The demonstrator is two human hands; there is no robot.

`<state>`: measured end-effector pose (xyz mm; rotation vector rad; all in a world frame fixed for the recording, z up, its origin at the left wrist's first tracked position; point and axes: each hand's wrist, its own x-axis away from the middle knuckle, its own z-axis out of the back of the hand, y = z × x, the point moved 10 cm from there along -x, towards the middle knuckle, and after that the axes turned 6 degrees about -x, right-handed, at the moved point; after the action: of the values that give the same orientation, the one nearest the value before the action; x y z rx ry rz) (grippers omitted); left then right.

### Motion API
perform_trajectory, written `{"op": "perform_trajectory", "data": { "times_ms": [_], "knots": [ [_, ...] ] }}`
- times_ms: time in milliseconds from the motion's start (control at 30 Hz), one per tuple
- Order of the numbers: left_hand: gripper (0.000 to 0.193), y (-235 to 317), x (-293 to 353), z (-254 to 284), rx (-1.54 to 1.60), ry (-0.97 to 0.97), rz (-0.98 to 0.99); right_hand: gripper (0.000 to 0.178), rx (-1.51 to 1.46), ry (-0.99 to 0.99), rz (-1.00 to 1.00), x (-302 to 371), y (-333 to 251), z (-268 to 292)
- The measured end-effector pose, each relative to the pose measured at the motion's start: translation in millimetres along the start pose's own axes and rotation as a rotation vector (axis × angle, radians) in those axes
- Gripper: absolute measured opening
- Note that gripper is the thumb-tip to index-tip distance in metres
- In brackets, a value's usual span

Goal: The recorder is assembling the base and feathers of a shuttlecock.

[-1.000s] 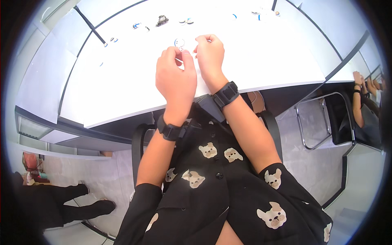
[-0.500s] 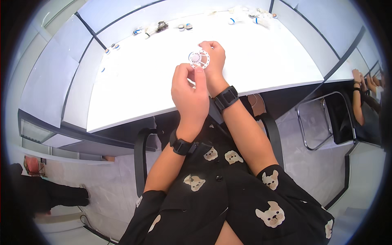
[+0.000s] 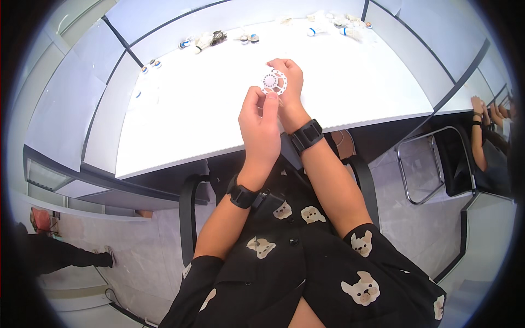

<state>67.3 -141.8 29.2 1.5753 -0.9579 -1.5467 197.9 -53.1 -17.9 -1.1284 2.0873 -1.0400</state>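
Note:
Between my two hands, above the white table, is a white round openwork frame with a small round hub, spokes and a ring of holes [image 3: 271,81]. My left hand [image 3: 260,126] is closed on its near edge, thumb on the facing side and fingers curled behind. My right hand [image 3: 292,86] is closed around its far right side, fingers bent over toward the rim. Parts of the right fingertips are hidden behind the frame. Each wrist carries a black strap.
Along the back of the white table [image 3: 180,126] lie shuttlecocks [image 3: 350,33] and loose feathery pieces [image 3: 210,40]. Small round pieces [image 3: 250,39] sit beside them, and more [image 3: 152,65] at the far left. A metal-framed chair [image 3: 432,158] stands right; other people are at both sides.
Both hands and the frame have shifted slightly right, and the frame's hub now faces up more squarely. The person at the left edge has moved a leg.

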Motion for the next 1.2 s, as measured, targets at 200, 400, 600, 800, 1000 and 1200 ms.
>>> {"op": "perform_trajectory", "data": {
  "times_ms": [200,400,600,800,1000,1200],
  "knots": [
    [0.015,-0.8,2.1,-17.8,0.234,-0.123,0.074,0.023,-0.075,-0.129,0.121,6.6,-10.1,-11.3],
    [0.014,2.1,6.9,-26.2,0.222,-0.142,0.15,0.024,-0.162,-0.073,0.017,22.9,-13.4,-5.6],
    [0.013,13.8,4.0,-16.8,0.17,-0.103,0.032,0.022,-0.162,-0.149,0.037,18.9,-6.6,-10.8],
    [0.013,19.8,15.7,-29.7,0.162,-0.23,0.056,0.022,-0.074,-0.148,-0.029,11.0,-4.5,-10.5],
    [0.016,22.9,19.3,-36.1,0.107,-0.281,0.008,0.022,-0.022,-0.071,-0.234,13.8,-0.2,-8.0],
    [0.015,19.8,17.2,-33.9,0.105,-0.249,0.001,0.02,-0.034,-0.054,-0.255,15.6,0.8,-8.6]
  ]
}}
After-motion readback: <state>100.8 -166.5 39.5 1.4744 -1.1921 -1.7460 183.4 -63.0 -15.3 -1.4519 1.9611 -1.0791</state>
